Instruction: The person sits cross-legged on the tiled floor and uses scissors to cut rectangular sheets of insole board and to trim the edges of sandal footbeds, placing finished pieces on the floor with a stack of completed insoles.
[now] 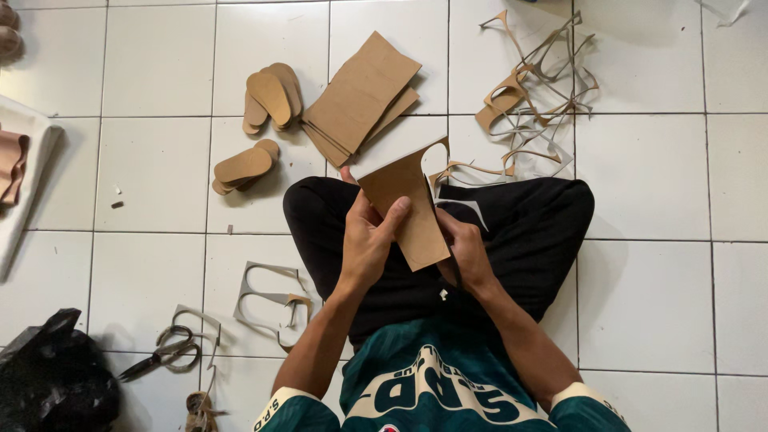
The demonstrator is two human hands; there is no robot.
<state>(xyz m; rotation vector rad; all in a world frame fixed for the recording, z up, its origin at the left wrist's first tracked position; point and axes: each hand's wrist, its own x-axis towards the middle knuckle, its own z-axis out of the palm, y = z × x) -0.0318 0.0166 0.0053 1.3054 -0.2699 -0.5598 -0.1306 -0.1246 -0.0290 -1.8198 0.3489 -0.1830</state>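
Black bag (52,376): crumpled on the white tiled floor (664,280) at the lower left edge.
Cloth pile (16,172): at the far left edge, with a brown folded piece on top.
Scissors (160,354): lying on the floor just right of the bag, handles towards the person.
Grey offcuts (268,300): thin frames with sole-shaped holes, beside the person's left knee.
Cut soles (272,96): tan sole-shaped pieces in a small stack at the upper left, and a second stack (244,168) nearer the knee.
Cardboard sheets (364,96): a loose stack of tan rectangles on the floor, just beyond the crossed legs.
Left hand (370,240): fingers closed on the cardboard sheet, thumb across its front face, fingertips behind its left edge.
Cardboard sheet (404,204): tan, held up over the lap between both hands, tilted, with a curved cut-out notch at its top right corner.
Right hand (464,252): fingers curled closed at the sheet's lower right edge, touching it; I cannot tell whether they also grip a tool.
Scrap strips (532,88): a tangle of thin tan and grey trimmings on the floor at the upper right, near the person's right knee.
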